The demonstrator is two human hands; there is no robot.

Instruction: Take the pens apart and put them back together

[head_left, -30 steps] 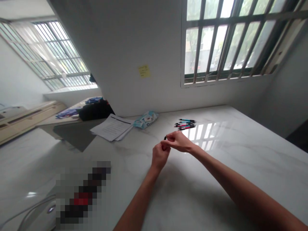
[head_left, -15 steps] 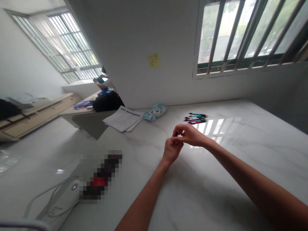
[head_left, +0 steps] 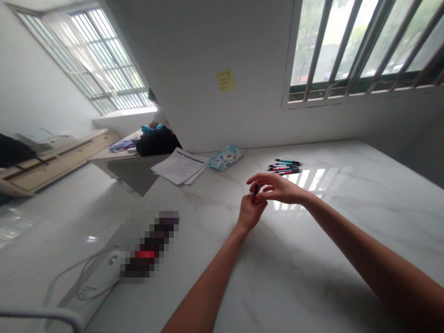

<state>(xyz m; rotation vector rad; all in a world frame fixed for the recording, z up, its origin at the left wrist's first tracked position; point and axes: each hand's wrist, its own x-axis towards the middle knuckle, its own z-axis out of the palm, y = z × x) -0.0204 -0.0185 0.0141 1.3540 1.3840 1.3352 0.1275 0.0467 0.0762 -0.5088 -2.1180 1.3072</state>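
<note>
My left hand (head_left: pixel 252 212) is closed around a pen (head_left: pixel 255 189), and a short black end of it points up out of the fist. Most of the pen is hidden inside the fingers. My right hand (head_left: pixel 277 188) arches over that black end, its index finger stretched out and lifted off. The right thumb lies close to the left fist; whether it touches the pen is hard to make out. Just beyond the hands, several pens (head_left: pixel 286 166) with black, teal and red parts lie in a loose pile on the white marbled table (head_left: pixel 312 259).
Printed sheets (head_left: pixel 180 166) and a light blue wipes packet (head_left: pixel 227 157) lie along the wall. At left are a pixelated dark object (head_left: pixel 152 249) and a white device (head_left: pixel 100 273) with a cable. A yellow note (head_left: pixel 225 81) sticks to the wall. Behind, a person stands near a black bag (head_left: pixel 158 142).
The right fingers have loosened from their pinch at the pen, and the index finger has straightened and risen. More of the black end shows. The camera view has shifted slightly.
</note>
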